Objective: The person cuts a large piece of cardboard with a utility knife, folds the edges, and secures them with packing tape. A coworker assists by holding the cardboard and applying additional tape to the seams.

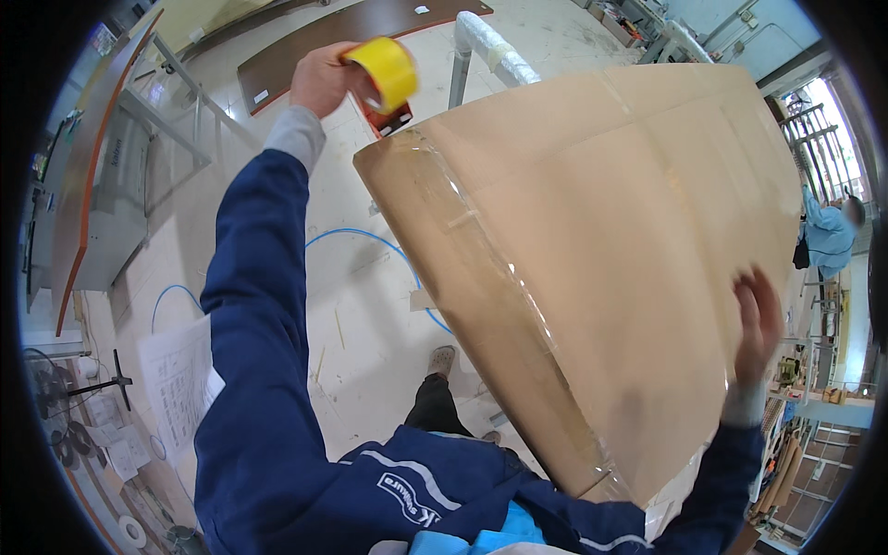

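A large panel wrapped in brown cardboard (592, 213) lies at a slant in front of me, with shiny clear tape along its left edge. Beyond its far left corner, my left hand (324, 79) is closed on a tape dispenser (387, 122), which has a red body and carries a yellow roll of tape (393, 74). The dispenser is close to that corner; whether it touches the cardboard I cannot tell. Over the right part of the panel is my right hand (758, 319), slightly blurred, its fingers stretched out and holding nothing that shows.
A blue hose (351, 231) curls across the floor left of the panel. A wrapped metal tube frame (495, 51) stands behind it. Brown boards (342, 46) lie at the back. Another person (828, 231) is at the far right. Printed sheets (176, 379) show beside my left arm.
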Available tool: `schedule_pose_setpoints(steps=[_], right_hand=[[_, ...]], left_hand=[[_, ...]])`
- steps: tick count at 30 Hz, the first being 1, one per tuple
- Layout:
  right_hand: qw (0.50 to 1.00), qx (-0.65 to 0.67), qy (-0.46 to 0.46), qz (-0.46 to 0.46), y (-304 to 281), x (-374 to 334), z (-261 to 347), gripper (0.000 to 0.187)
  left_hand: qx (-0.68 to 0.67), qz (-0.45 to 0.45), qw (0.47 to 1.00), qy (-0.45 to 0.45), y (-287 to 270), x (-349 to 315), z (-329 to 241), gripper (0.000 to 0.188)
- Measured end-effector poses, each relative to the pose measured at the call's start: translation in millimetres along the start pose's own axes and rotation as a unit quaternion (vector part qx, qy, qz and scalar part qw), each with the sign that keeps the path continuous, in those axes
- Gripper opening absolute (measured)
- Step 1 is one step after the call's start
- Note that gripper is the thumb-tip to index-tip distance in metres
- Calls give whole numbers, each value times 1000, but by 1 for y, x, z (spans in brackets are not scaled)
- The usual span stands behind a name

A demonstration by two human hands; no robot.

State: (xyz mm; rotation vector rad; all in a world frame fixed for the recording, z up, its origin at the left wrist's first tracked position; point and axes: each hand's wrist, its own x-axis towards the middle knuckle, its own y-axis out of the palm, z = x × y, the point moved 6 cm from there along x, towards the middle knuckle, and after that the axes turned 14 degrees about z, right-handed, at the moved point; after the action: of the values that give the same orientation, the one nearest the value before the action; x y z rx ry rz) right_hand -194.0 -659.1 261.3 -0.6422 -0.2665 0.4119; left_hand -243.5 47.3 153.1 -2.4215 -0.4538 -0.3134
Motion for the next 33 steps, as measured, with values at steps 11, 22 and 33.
schedule_pose_setpoints(steps=[11,22,33], right_hand=[[850,145,187,472,355,172,149,73],[867,201,117,440,344,136,138,52],[891,132,126,416,176,-36,81,51]], left_hand=[[177,-121,953,215,110,-134,-191,37],[-440,-147,851,-247,229,-273,-125,79],[-439,-172,846,-250,240,-259,-110,45]])
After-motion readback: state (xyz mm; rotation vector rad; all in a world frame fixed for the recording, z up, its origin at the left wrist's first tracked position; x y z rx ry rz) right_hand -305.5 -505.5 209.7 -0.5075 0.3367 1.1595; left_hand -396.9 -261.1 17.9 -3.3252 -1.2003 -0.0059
